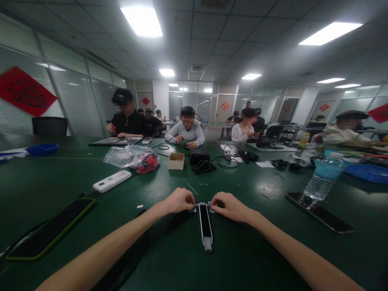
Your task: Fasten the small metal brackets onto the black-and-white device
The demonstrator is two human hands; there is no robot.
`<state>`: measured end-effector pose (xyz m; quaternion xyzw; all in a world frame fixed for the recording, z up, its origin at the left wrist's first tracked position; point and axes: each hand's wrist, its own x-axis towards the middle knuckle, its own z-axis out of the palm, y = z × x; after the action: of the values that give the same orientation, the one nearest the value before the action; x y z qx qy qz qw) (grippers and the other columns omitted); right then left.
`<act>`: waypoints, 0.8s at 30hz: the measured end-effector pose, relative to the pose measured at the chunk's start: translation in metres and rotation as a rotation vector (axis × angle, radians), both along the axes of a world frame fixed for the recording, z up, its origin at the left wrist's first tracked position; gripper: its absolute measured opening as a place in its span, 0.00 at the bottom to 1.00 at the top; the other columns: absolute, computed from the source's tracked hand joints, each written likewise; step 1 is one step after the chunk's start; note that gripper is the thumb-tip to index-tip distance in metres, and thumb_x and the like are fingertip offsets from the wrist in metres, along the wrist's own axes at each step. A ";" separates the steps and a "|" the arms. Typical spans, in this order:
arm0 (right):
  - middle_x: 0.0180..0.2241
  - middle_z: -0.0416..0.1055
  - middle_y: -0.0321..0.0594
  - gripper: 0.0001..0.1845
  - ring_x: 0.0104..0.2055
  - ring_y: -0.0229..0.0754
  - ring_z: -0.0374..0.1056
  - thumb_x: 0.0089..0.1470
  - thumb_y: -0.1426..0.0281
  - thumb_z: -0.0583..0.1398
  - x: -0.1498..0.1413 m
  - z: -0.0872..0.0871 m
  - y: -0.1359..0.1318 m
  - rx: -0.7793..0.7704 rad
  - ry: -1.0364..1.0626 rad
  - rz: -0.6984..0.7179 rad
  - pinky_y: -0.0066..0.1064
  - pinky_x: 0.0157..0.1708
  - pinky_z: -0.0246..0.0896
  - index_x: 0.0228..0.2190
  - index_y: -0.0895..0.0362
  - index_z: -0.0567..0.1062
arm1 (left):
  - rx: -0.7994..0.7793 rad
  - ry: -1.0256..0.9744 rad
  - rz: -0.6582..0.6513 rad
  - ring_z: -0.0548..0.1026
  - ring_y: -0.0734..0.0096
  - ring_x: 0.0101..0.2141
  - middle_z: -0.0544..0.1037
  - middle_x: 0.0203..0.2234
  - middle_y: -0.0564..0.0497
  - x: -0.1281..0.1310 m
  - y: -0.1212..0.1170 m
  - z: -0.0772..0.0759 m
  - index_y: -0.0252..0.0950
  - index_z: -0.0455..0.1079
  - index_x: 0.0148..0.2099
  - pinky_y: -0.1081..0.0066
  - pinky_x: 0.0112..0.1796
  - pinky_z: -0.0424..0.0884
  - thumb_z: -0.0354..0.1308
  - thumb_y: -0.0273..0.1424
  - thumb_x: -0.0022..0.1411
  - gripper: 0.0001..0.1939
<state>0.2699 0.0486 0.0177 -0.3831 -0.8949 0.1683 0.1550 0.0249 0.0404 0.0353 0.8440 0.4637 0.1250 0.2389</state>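
A slim white device with a long black face lies on the green table, its narrow grey end toward me. At the left of its far end, my left hand is closed, thumb and fingers pinching a small shiny metal piece. On the other side, my right hand pinches a similar small metal piece, close against the device's edge. The fingers partly cover both pieces, and their exact kind is too small to make out.
Left on the green table lie a green-edged phone and a white power bank. A plastic bag, small box and black case stand ahead. Right are a water bottle and dark phone. People sit opposite.
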 end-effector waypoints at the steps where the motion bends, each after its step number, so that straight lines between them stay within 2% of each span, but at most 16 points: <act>1: 0.33 0.69 0.39 0.12 0.33 0.39 0.64 0.55 0.62 0.56 0.000 0.000 0.000 0.002 0.001 0.003 0.30 0.33 0.60 0.33 0.57 0.73 | -0.003 -0.002 0.002 0.75 0.73 0.30 0.78 0.28 0.53 0.000 0.000 0.000 0.34 0.74 0.37 0.79 0.29 0.65 0.58 0.32 0.53 0.09; 15: 0.33 0.68 0.39 0.11 0.33 0.39 0.64 0.55 0.61 0.56 0.001 -0.002 0.002 0.013 0.005 0.011 0.30 0.33 0.60 0.33 0.56 0.73 | 0.012 0.054 -0.011 0.75 0.73 0.30 0.78 0.29 0.52 0.001 0.001 -0.003 0.34 0.73 0.36 0.78 0.31 0.65 0.56 0.31 0.55 0.08; 24: 0.34 0.68 0.39 0.13 0.34 0.39 0.64 0.55 0.61 0.56 0.001 -0.002 0.002 -0.013 0.002 0.004 0.31 0.34 0.60 0.34 0.57 0.73 | 0.074 0.105 0.023 0.74 0.73 0.30 0.77 0.29 0.53 0.004 0.000 -0.003 0.34 0.72 0.37 0.78 0.30 0.65 0.59 0.33 0.53 0.09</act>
<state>0.2709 0.0501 0.0160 -0.3821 -0.8944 0.1751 0.1532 0.0285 0.0406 0.0319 0.8521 0.4806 0.1001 0.1814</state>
